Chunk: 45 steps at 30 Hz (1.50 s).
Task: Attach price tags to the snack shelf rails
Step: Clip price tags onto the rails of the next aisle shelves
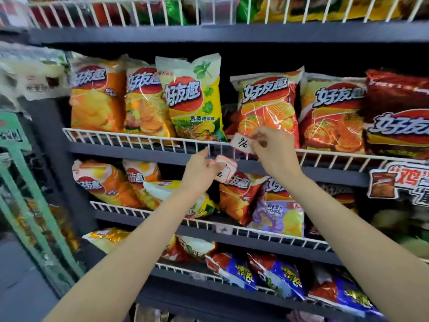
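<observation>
The right hand (270, 147) pinches a handwritten price tag (241, 143) by its edge, holding it against the white wire rail (144, 139) below the red chip bag (267, 108). The left hand (200, 168) grips a stack of spare tags (226, 168) (red-bordered) just under that rail. Fixing seems under way; next the tag likely needs pressing or hooking onto the wire.

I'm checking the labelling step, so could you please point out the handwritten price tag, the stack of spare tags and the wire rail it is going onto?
handwritten price tag (241, 143), head view, centre of its white face.
stack of spare tags (226, 167), head view, top tag.
wire rail (130, 138), head view, bare top wire.
</observation>
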Available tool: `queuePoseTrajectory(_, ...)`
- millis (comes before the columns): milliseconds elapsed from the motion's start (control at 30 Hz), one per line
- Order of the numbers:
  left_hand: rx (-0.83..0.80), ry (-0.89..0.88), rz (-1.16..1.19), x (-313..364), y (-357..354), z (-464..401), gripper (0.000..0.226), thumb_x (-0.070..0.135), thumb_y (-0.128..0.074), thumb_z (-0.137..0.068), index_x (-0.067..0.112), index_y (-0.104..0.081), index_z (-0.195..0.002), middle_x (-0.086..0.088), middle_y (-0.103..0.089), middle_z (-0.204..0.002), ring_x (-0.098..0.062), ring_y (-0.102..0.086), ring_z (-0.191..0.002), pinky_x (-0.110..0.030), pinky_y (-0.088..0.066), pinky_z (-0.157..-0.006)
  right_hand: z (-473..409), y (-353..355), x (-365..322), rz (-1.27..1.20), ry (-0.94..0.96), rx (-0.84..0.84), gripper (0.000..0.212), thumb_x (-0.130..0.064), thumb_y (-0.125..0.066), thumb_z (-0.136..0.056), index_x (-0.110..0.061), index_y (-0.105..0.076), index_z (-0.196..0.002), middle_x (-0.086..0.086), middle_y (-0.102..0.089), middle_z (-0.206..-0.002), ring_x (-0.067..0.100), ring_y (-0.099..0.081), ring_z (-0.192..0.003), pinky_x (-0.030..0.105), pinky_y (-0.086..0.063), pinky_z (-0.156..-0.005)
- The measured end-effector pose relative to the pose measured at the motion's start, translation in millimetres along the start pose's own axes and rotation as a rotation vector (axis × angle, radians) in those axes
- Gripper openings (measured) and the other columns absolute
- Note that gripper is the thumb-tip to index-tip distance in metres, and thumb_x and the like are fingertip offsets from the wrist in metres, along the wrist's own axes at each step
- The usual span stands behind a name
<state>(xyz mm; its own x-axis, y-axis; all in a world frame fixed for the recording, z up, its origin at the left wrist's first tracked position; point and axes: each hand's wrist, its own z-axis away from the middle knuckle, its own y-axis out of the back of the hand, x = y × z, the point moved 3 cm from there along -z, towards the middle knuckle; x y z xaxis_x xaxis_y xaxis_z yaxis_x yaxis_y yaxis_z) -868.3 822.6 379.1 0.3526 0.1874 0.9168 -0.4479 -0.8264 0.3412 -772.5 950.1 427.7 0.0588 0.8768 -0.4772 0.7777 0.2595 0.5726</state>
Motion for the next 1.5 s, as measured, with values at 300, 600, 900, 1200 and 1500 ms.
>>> queuePoseTrajectory(300,-0.013,-0.179,-0.076,7.3,-4.5,1.3,0.06,0.017,-0.058,-0.09,-0.002,-0.032,-0.141,-0.015,-0.065,-0.082,-0.017,-0.058,-0.092,-0.027,-0.04,-0.086,2.3,-5.3,-13.7,0.087,0.053,0.091,0.011,-0.014,-0.058,-0.089,-0.012,-0.066,-0.096,0.002,-0.07,-0.088,0.016,-0.064,-0.079,0.038,-0.055,-0.074)
queuePoseTrajectory(600,-0.04,-0.212,-0.086,-11.7,15.3,1.8,0.047,0.015,-0.062,-0.087,0.017,-0.046,-0.13,-0.013,-0.065,-0.076,-0.018,-0.064,-0.075,-0.024,-0.045,-0.071,-4.2,-16.3,-19.4,0.129,0.101,0.087,0.011,-0.013,-0.06,-0.088,-0.015,-0.07,-0.093,0.001,-0.063,-0.089,0.015,-0.056,-0.078,0.033,-0.048,-0.073)
queuePoseTrajectory(900,-0.143,-0.226,-0.141,-24.8,25.6,-1.2,0.043,0.012,-0.06,-0.087,0.033,-0.044,-0.121,-0.012,-0.046,-0.059,-0.019,-0.039,-0.054,-0.027,-0.033,-0.056,4.3,-38.0,-23.0,0.605,0.277,0.018,0.03,-0.002,-0.066,-0.08,-0.013,-0.062,-0.107,0.009,-0.06,-0.076,0.027,-0.056,-0.073,0.031,-0.041,-0.042)
queuePoseTrajectory(1200,-0.16,-0.236,-0.119,-25.9,27.6,-7.3,0.044,0.012,-0.061,-0.087,0.034,-0.044,-0.121,-0.015,-0.047,-0.061,-0.02,-0.041,-0.057,-0.028,-0.035,-0.061,12.8,-41.1,-24.0,0.763,0.397,0.02,0.043,0.011,-0.078,-0.047,-0.009,-0.069,-0.084,0.005,-0.06,-0.066,0.027,-0.058,-0.068,0.018,-0.018,-0.041)
queuePoseTrajectory(1500,-0.164,-0.24,-0.116,-25.7,28.9,-11.4,0.046,0.013,-0.061,-0.087,0.036,-0.045,-0.123,-0.012,-0.052,-0.064,-0.02,-0.048,-0.063,-0.029,-0.04,-0.068,18.4,-43.6,-20.1,0.722,0.383,0.079,0.028,0.002,-0.082,-0.058,-0.011,-0.068,-0.078,0.003,-0.059,-0.085,0.019,-0.055,-0.074,0.018,-0.023,-0.037)
